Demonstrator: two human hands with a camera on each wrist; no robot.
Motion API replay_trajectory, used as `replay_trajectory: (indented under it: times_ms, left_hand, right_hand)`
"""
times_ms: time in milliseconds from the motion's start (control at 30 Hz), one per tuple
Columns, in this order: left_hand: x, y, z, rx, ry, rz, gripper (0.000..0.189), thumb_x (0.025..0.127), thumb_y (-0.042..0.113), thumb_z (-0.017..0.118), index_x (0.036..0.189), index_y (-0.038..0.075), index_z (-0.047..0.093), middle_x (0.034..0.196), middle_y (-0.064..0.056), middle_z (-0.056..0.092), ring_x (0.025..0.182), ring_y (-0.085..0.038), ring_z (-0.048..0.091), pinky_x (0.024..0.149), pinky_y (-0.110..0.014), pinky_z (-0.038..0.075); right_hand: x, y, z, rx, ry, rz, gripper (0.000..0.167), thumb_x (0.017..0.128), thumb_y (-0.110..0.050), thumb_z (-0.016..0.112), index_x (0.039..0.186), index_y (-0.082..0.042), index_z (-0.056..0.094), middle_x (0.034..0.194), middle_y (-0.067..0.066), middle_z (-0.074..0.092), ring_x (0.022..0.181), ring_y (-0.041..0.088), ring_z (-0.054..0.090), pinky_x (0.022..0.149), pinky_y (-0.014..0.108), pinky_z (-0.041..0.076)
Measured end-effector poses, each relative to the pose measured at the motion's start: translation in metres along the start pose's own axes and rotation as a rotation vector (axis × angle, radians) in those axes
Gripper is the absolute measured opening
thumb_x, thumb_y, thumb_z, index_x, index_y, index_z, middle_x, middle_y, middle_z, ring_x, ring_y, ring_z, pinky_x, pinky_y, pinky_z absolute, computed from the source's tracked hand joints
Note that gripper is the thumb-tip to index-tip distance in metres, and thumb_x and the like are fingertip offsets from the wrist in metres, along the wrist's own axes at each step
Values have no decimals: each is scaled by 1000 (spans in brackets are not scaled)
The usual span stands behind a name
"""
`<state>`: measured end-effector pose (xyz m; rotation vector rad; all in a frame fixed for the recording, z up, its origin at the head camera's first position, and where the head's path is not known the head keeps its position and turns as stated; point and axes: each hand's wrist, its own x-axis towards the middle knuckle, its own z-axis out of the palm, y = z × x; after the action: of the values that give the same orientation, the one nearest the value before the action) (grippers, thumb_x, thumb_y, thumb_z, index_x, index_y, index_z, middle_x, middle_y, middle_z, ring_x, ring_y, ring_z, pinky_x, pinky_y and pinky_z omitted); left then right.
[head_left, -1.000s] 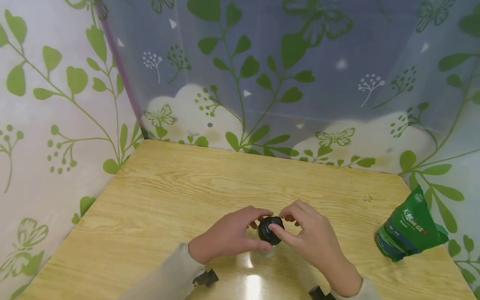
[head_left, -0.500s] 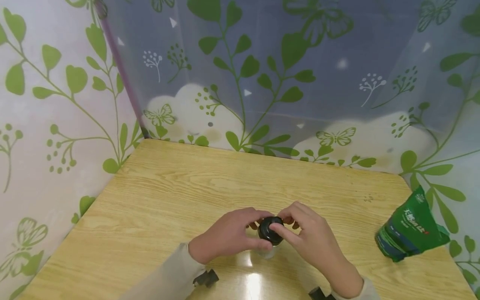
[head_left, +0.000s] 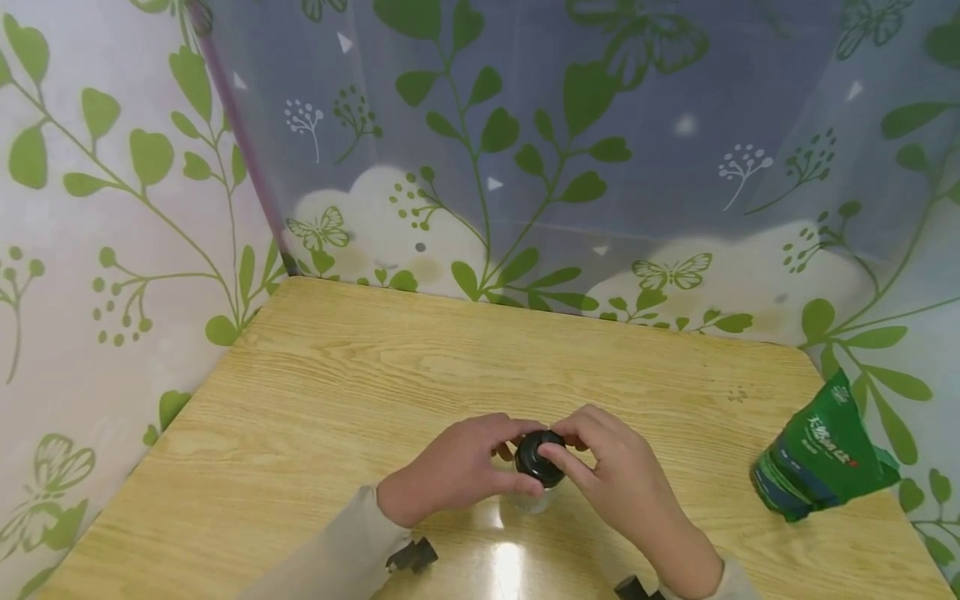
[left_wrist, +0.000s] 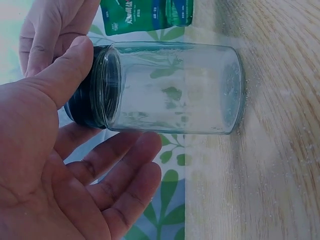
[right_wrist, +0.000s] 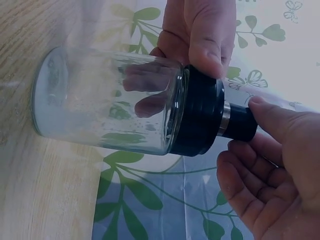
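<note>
A clear glass jar (left_wrist: 170,87) stands upright on the wooden table, topped by a black lid (right_wrist: 202,115). My left hand (head_left: 453,468) grips the lid's collar between thumb and fingers, just above the glass. On top of the lid is a small black knob (right_wrist: 242,124) with a silver band below it. My right hand (head_left: 628,471) pinches this knob between thumb and fingers. In the left wrist view some whitish matter shows at the jar's base, and fine white grains dot the table around it.
A green printed bag (head_left: 821,458) stands on the right side of the wooden table (head_left: 360,358). Patterned curtains with leaves and butterflies rise along the table's back and sides. A small patch of specks lies near the back right.
Both hands stay at the jar. My right fingers have shifted very slightly left around the knob; the jar and bag keep their places.
</note>
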<state>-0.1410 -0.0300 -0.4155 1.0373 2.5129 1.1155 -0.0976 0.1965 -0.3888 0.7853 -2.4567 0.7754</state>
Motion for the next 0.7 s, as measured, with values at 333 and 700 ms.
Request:
replay_trajectory:
  times_ms: [333,700]
  left_hand:
    - [2,1,2,-3,1,19,71,85,60,73,148,30,57,116,13,66,100,-10,66,88,-29,56]
    - [2,-1,4,-9,11,39,71,86,58,74,149,28,56,115,13,65,98,-6,64,88,-30,56]
  right_hand:
    - [1,0,-3,-44,17,-75,15,91,-24,81,98,-14,72,96,-9,65,81,3,58,65,23,52]
    - [2,1,-5,-46,2,-129,20,99,-30,72,103,-10,73,99,-5,65,81,5,57,65,22,51]
